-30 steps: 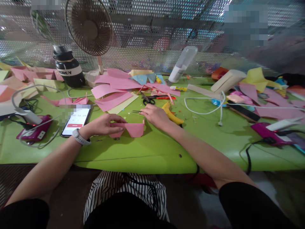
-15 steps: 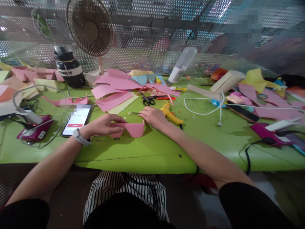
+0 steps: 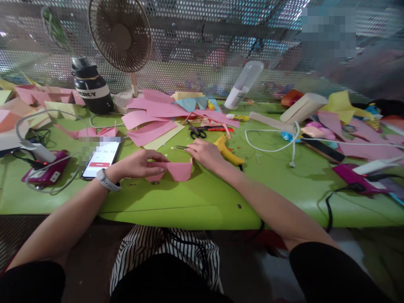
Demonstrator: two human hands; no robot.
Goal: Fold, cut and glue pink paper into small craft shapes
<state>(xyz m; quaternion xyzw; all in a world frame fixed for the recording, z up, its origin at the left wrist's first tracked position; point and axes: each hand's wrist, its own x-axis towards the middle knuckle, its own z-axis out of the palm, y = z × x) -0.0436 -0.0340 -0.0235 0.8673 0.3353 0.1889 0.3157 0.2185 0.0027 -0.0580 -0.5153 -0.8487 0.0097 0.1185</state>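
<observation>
My left hand [image 3: 140, 165] pinches a folded pink paper piece [image 3: 179, 172] between thumb and fingers, just above the green table. The paper stands on edge, with notched lower flaps and a small upright tab at its right end. My right hand [image 3: 205, 153] is closed around slim metal tweezers [image 3: 181, 147] that point left, beyond the paper. At their tip shows a tiny pale scrap [image 3: 172, 147], too small to make out. Right beside this hand lies a yellow glue gun [image 3: 227, 152]. Black-handled scissors [image 3: 198, 134] rest just behind it.
A phone [image 3: 102, 158] lies left of my left hand. Pink paper sheets [image 3: 153, 132], a glue stick [image 3: 237, 118] and a bottle [image 3: 244, 84] lie or stand farther back. A fan [image 3: 121, 37] and a black flask [image 3: 93, 90] stand behind. Purple power strips [image 3: 360, 176] with cables are at both sides.
Both hands keep nearly the same pose and hold the same things. Only a slight shift of the view shows.
</observation>
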